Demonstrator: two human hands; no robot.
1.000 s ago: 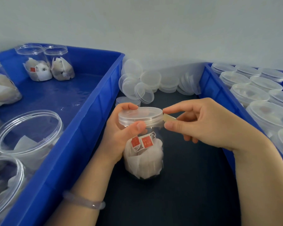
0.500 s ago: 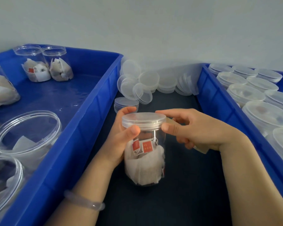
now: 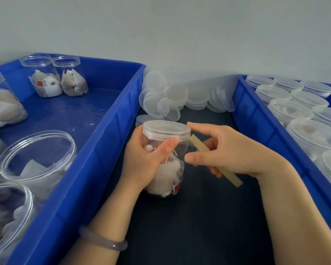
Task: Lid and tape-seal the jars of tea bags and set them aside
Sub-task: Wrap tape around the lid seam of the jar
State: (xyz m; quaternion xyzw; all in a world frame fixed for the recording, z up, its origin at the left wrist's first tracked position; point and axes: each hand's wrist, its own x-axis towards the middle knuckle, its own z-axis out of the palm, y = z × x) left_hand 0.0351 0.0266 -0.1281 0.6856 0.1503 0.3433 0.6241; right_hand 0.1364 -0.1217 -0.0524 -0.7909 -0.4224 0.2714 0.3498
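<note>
Since half a second ago, the jar (image 3: 172, 173) of tea bags has turned and the tape strip (image 3: 230, 176) shows longer. The jar is upright over the dark table (image 3: 199, 217). The left hand (image 3: 145, 161) grips its wall, thumb across the front. The right hand (image 3: 229, 152) curls round the strip, its index fingertip (image 3: 190, 124) touching the lid (image 3: 166, 129). The left bin (image 3: 107, 142) holds open jars, the right bin (image 3: 256, 119) closed ones. Loose lids (image 3: 168, 109) lie behind.

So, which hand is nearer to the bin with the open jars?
The left. The left hand grips the jar just beside the bin wall. The right hand is beyond the jar, farther from the bin, holding the tape.
</note>
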